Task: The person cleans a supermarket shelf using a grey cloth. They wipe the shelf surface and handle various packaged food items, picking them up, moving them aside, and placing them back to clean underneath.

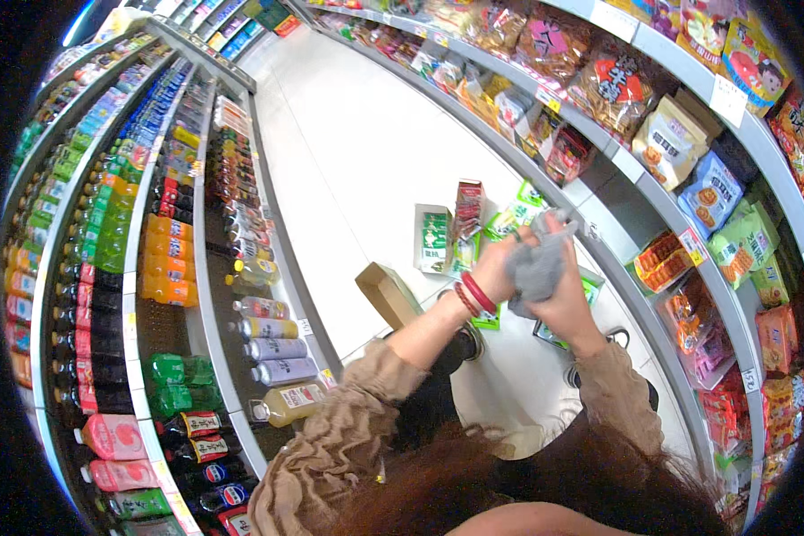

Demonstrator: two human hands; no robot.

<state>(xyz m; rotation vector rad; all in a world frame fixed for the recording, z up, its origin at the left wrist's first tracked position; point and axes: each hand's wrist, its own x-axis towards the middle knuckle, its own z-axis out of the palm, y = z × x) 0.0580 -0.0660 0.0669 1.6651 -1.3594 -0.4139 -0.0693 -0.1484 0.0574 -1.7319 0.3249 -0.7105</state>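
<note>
A crumpled grey cloth [539, 264] is bunched between my two hands above the floor. My left hand [498, 269] grips it from the left, with red bands around the wrist. My right hand [568, 309] holds its other side, fingers pointing up along the cloth. Below and beyond the hands, green snack packets [517, 213] lie on the pale floor. An open box of green packets [433, 238] and a stack of red packets [469, 204] stand just past my left hand. The cloth and hands partly hide the packets beneath.
An empty-looking cardboard box [387, 295] lies on the floor to the left. Shelves of bottled drinks [167, 258] line the left side. On the right, a shelf edge [633, 167] runs close to my right hand, with bagged snacks [670, 144] above. My shoes [469, 342] are below.
</note>
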